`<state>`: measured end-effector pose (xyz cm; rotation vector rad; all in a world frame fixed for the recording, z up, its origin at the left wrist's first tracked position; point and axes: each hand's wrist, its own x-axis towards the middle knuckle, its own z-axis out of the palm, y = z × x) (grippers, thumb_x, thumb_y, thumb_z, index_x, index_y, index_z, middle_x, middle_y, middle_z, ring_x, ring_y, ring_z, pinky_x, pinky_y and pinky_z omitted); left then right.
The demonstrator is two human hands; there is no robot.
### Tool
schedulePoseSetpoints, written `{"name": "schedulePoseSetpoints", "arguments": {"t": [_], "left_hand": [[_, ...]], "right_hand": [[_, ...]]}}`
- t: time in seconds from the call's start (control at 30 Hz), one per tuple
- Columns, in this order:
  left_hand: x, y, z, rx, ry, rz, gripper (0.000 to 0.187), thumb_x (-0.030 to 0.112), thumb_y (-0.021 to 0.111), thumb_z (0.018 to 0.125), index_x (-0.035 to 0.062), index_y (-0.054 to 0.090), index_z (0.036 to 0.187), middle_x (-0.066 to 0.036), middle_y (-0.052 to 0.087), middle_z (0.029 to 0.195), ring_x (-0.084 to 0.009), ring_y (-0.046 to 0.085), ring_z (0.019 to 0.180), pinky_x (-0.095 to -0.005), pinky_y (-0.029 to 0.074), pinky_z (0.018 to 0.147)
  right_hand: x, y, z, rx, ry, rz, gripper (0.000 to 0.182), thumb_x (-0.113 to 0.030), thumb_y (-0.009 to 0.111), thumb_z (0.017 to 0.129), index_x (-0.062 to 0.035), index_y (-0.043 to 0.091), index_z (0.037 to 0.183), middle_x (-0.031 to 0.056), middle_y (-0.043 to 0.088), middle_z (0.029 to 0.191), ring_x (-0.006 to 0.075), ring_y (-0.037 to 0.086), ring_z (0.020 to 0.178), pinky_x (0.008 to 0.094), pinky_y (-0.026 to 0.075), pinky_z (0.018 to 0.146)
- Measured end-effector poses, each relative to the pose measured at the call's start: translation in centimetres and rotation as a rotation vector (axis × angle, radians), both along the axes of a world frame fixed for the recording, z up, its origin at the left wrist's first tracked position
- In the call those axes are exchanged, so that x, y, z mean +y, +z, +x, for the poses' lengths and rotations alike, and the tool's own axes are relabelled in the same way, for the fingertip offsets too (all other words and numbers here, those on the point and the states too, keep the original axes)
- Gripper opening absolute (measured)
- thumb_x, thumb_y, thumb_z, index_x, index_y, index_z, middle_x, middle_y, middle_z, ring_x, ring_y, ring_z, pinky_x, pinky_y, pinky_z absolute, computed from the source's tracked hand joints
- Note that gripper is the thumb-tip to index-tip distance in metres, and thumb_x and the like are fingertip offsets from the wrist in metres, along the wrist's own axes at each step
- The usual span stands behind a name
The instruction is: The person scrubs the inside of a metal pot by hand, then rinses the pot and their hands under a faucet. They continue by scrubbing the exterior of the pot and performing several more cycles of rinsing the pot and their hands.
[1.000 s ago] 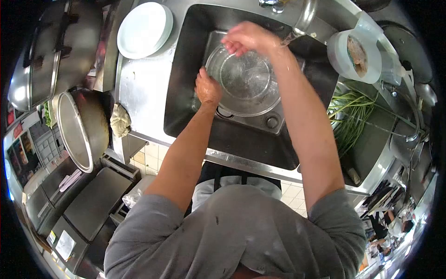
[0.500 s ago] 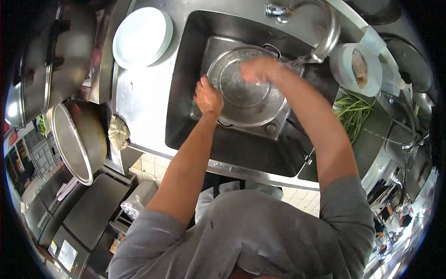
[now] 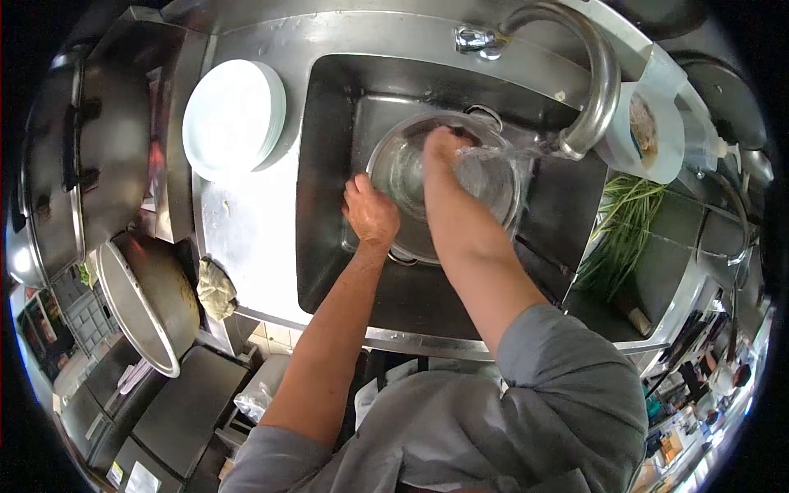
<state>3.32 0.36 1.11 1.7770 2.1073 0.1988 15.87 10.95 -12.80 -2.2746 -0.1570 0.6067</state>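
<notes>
A round metal pot point(image 3: 411, 201) with two loop handles sits in the dark sink point(image 3: 329, 271), with water inside. My left hand point(image 3: 371, 212) grips the pot's left rim, its fingers bent over the edge. Inside the pot, near the far wall, is my right hand point(image 3: 446, 146); its fingers are blurred and partly hidden, and a small dark thing shows beside them. Water runs from the curved faucet point(image 3: 604, 90) at the right into the pot, passing close to my right hand.
Stacked white plates point(image 3: 234, 119) stand on the counter left of the sink. A crumpled cloth point(image 3: 215, 289) hangs at the counter's edge. Right of the sink are a white container point(image 3: 657, 135) and long green vegetables point(image 3: 620, 230). A large pot point(image 3: 156, 296) is at lower left.
My right hand has moved deeper into the pot and its forearm has swung left. My left hand stays on the rim. The view has shifted, so the sink appears lower.
</notes>
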Motion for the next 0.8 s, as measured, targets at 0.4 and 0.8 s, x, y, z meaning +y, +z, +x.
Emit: {"name": "schedulePoseSetpoints", "arguments": {"t": [0.4, 0.8], "left_hand": [[0.7, 0.3, 0.6, 0.003, 0.027, 0.012, 0.037, 0.006, 0.062, 0.085, 0.0036, 0.047, 0.119, -0.019, 0.053, 0.121, -0.0410, 0.054, 0.113, -0.0565, 0.042, 0.097], [1.6, -0.3, 0.8, 0.007, -0.073, 0.036, 0.047, 0.006, 0.060, 0.087, 0.0054, 0.043, 0.130, -0.019, 0.044, 0.139, -0.0418, 0.048, 0.124, -0.0577, 0.040, 0.100]], "right_hand": [[-7.8, -6.7, 6.6, -0.036, 0.946, -0.298, 0.029, -0.023, 0.057, 0.093, -0.0020, 0.071, 0.106, 0.0230, 0.069, 0.113, 0.0397, 0.065, 0.106, 0.0482, 0.051, 0.090], [-3.5, 5.3, 10.6, -0.212, 1.555, -0.536, 0.032, -0.019, 0.056, 0.089, -0.0035, 0.074, 0.111, 0.0206, 0.070, 0.118, 0.0349, 0.067, 0.110, 0.0462, 0.053, 0.093]]}}
